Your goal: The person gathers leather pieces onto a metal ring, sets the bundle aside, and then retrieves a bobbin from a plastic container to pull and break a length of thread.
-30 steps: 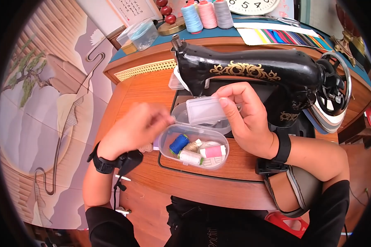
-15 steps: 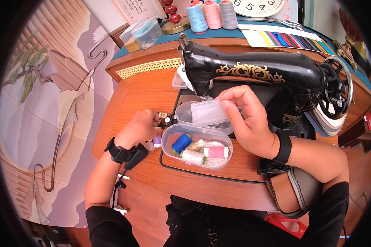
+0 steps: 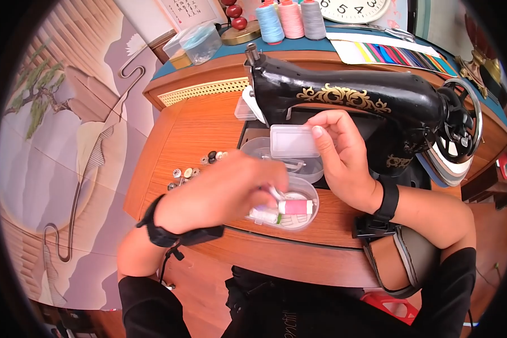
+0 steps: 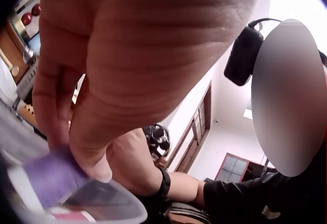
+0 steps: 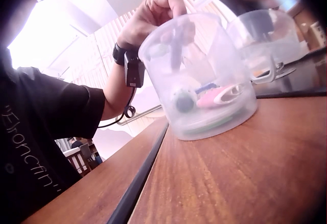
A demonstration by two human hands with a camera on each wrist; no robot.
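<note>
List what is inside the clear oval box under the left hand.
In the clear oval box: a pink thread spool and a white spool. The left hand reaches in, pinching something purple, and covers the rest.

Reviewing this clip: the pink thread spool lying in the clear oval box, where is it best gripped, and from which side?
Probably from above, pinching the pink thread spool across its round middle. It lies on its side in the clear oval box, whose wall blocks a sideways approach, while the open top leaves it reachable. The left hand already reaches in from above; the right hand holds a small clear lid.

The wooden table (image 3: 197, 127) carries a sewing machine (image 3: 355, 101), loose buttons (image 3: 194, 166) and a clear tub (image 3: 301, 211).
</note>
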